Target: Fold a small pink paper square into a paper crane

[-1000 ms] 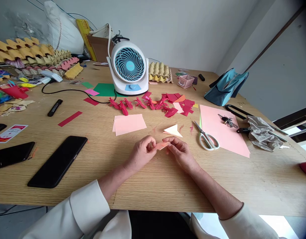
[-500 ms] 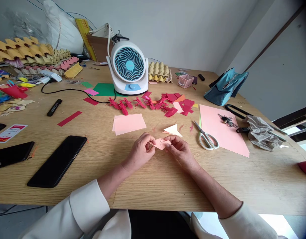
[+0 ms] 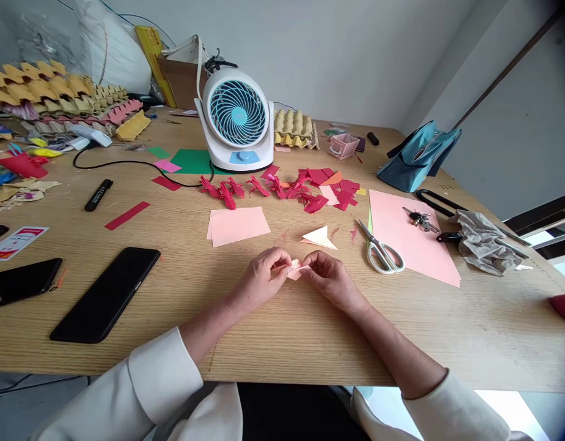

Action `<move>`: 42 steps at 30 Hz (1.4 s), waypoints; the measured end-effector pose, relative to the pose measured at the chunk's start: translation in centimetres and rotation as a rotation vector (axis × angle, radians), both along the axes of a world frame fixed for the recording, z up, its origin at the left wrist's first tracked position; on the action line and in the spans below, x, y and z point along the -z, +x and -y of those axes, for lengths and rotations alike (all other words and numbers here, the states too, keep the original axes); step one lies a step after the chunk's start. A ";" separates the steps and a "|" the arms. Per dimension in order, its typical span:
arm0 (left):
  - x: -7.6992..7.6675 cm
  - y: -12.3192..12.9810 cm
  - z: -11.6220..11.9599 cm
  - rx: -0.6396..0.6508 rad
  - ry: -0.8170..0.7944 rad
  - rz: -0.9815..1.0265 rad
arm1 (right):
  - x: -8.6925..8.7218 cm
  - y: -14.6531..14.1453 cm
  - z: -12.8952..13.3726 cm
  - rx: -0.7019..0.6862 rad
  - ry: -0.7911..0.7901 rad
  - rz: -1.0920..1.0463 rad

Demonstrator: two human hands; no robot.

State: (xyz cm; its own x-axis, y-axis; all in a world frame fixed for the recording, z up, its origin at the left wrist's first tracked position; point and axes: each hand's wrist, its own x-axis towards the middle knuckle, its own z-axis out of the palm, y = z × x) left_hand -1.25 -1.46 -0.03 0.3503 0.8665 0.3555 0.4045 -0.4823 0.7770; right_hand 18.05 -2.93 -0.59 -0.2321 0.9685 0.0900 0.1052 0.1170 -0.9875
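A paper piece (image 3: 294, 274) sits between the left hand (image 3: 266, 274) and the right hand (image 3: 331, 278), over the near part of the table (image 3: 282, 349). Just behind it, slightly right, lies a paper dart (image 3: 320, 237); behind the left hand lie paper rectangles (image 3: 240, 226). Farther back, paper scraps (image 3: 344, 195) lie in front of an egg tray (image 3: 294, 125), right of the fan (image 3: 239, 122). Right of the hands, scissors (image 3: 382, 256) lie beside large sheets (image 3: 406, 245), with keys (image 3: 421, 220) on top and a bag (image 3: 418, 159) behind. Well left, a phone (image 3: 105, 297) lies before a marker (image 3: 98, 195).
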 end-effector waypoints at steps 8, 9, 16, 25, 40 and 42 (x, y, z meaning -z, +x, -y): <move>1.0 -0.2 -0.3 0.079 -0.062 -0.079 | -1.0 0.3 0.5 -0.007 0.032 0.309; 1.1 -0.2 -0.3 0.090 -0.067 -0.089 | -1.2 0.3 0.5 -0.014 0.042 0.340; 0.7 -0.2 -0.1 0.144 -0.109 -0.149 | -1.7 0.5 0.7 -0.020 0.213 0.544; 0.4 -0.1 0.1 0.187 -0.043 -0.245 | -1.4 0.7 0.6 -0.046 0.276 0.660; 1.0 -0.2 -0.1 0.135 -0.156 -0.160 | -1.8 0.8 0.6 -0.080 0.226 0.613; 0.9 -0.3 -0.2 0.127 -0.183 -0.148 | -1.7 1.0 0.5 -0.084 0.227 0.599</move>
State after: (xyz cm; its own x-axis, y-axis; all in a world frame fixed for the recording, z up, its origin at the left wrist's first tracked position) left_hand -1.52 -1.23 -0.96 0.4973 0.8573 0.1335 0.4653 -0.3934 0.7929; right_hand 19.06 -3.47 1.09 -0.3801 0.9169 0.1213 0.6120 0.3477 -0.7103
